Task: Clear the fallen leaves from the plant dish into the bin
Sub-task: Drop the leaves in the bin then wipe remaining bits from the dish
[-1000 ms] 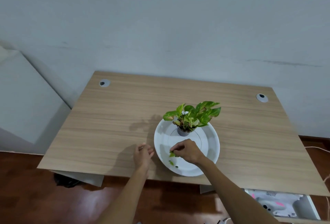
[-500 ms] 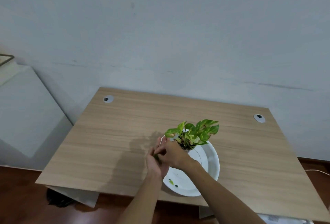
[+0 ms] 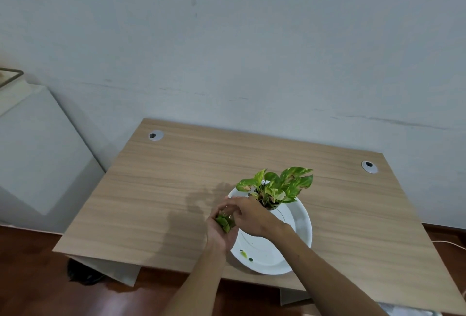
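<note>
Fallen leaves (image 3: 225, 222) are sitting bunched in the cupped left hand (image 3: 220, 231) over the dish (image 3: 301, 225) near the bench's (image 3: 156, 189) front edge; the right hand (image 3: 248, 214) is pinching at them. Scraps (image 3: 243, 254) are lying in the dish. Loosely cupped, leaves could be spilling during carrying.

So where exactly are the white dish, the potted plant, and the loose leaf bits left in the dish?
white dish (image 3: 301, 217): head view, bare right inner wall.
potted plant (image 3: 282, 185): head view, middle of its foliage.
loose leaf bits (image 3: 243, 254): head view, the pale green scrap near the dish's front edge.
</note>
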Tool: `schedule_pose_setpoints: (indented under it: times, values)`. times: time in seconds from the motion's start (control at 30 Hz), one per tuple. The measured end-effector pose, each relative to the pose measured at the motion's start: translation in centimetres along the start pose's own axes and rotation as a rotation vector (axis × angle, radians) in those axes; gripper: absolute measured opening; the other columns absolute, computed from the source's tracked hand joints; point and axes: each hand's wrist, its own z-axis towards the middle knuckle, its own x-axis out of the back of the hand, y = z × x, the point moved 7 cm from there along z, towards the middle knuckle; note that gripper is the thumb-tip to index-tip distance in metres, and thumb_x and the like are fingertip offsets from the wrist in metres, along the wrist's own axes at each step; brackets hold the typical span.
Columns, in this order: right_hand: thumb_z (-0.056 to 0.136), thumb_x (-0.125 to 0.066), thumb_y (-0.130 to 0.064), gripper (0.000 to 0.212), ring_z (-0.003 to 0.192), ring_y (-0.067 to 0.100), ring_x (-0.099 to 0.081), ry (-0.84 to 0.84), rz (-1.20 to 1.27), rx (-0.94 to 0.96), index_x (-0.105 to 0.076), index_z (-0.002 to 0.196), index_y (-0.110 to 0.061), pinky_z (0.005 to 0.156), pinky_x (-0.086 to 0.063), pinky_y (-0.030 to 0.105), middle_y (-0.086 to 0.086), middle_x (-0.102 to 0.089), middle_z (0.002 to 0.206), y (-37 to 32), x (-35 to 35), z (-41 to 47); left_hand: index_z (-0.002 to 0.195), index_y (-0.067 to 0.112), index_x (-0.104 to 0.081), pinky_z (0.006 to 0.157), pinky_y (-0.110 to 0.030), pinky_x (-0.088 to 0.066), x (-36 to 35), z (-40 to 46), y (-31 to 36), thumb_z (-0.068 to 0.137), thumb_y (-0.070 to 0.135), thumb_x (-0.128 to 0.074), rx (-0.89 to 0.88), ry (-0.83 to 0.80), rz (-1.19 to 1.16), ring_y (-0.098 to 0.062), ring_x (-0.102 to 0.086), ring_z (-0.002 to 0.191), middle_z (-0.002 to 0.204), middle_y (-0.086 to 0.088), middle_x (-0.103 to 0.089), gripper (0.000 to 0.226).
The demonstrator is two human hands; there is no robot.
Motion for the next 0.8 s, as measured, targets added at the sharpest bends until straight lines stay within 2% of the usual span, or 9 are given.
schedule_pose_setpoints:
  times: [0.07, 0.2, 0.27, 0.37, 0.43, 0.53, 0.7, 0.8]
  values:
    - [0.075, -0.036, 0.004, 0.058, 0.096, -0.001, -0.065, 0.018, 0.016, 0.028, -0.07, 0.112, -0.026, 0.089, -0.053, 0.023, -0.006, -0.073, 0.102, 0.1, 0.4, -0.3, 0.116, 0.004, -0.063, 0.065, -0.035, -0.061, 0.1, 0.0, 0.1, 0.094, 0.018, -0.041, -0.015, 0.007, 0.017, -0.028, -0.072, 0.088, 0.094, -0.017, -0.073, 0.033]
    - [0.079, -0.045, 0.005, 0.046, 0.086, 0.008, -0.071, 0.116, 0.16, 0.026, -0.074, 0.099, -0.025, 0.081, -0.058, 0.03, -0.007, -0.075, 0.087, 1.1, 1.2, -1.1, 0.112, 0.004, -0.067, 0.064, -0.037, -0.061, 0.7, 0.1, 0.0, 0.096, 0.019, -0.038, -0.004, 0.033, 0.063, -0.03, -0.069, 0.094, 0.1, -0.018, -0.073, 0.036]
    - [0.081, -0.047, 0.006, 0.044, 0.086, 0.007, -0.07, 0.112, 0.208, -0.014, -0.074, 0.103, -0.02, 0.081, -0.057, 0.025, -0.003, -0.075, 0.091, 1.8, 0.9, -1.3, 0.111, 0.004, -0.068, 0.063, -0.034, -0.06, 0.8, 0.1, -0.5, 0.097, 0.019, -0.037, 0.007, 0.032, 0.067, -0.029, -0.067, 0.094, 0.099, -0.017, -0.072, 0.037]
    - [0.085, -0.045, 0.008, 0.041, 0.08, 0.006, -0.069, 0.069, 0.248, -0.11, -0.07, 0.11, -0.013, 0.072, -0.054, 0.017, 0.008, -0.072, 0.094, 3.2, -0.1, -1.4, 0.103, 0.005, -0.072, 0.063, -0.032, -0.055, 0.9, 0.1, -1.0, 0.1, 0.02, -0.034, 0.014, 0.027, 0.06, -0.027, -0.065, 0.086, 0.099, -0.016, -0.072, 0.042]
    - [0.088, -0.046, 0.007, 0.036, 0.075, 0.001, -0.067, 0.09, 0.252, -0.147, -0.069, 0.108, -0.011, 0.068, -0.053, 0.016, 0.002, -0.071, 0.09, 3.9, 0.1, -1.5, 0.107, 0.005, -0.069, 0.067, -0.035, -0.058, 1.0, 0.1, -0.7, 0.101, 0.022, -0.032, 0.003, 0.038, 0.072, -0.031, -0.065, 0.093, 0.106, -0.018, -0.071, 0.041]
    - [0.089, -0.046, 0.002, 0.032, 0.076, 0.008, -0.07, 0.127, 0.292, -0.192, -0.068, 0.106, -0.015, 0.071, -0.057, 0.028, 0.003, -0.073, 0.09, 4.9, 0.4, -1.8, 0.112, 0.004, -0.066, 0.084, -0.04, -0.058, 1.3, -0.2, 0.2, 0.101, 0.021, -0.033, -0.014, 0.044, 0.068, -0.031, -0.066, 0.105, 0.113, -0.017, -0.07, 0.038]
    - [0.09, -0.045, 0.001, 0.035, 0.084, 0.015, -0.072, 0.148, 0.342, -0.19, -0.067, 0.108, -0.019, 0.078, -0.058, 0.031, 0.005, -0.076, 0.091, 4.8, 0.5, -1.7, 0.112, 0.003, -0.065, 0.097, -0.043, -0.051, 2.1, -0.4, 0.6, 0.101, 0.021, -0.033, -0.026, 0.074, 0.064, -0.031, -0.063, 0.111, 0.11, -0.017, -0.071, 0.039]
    - [0.089, -0.045, 0.001, 0.036, 0.084, 0.015, -0.072, 0.137, 0.35, -0.174, -0.068, 0.105, -0.022, 0.076, -0.058, 0.029, 0.006, -0.076, 0.089, 4.5, 0.2, -1.5, 0.112, 0.004, -0.065, 0.095, -0.041, -0.05, 2.4, -0.5, 0.6, 0.101, 0.021, -0.031, -0.042, 0.081, 0.081, -0.03, -0.07, 0.098, 0.105, -0.017, -0.073, 0.039]
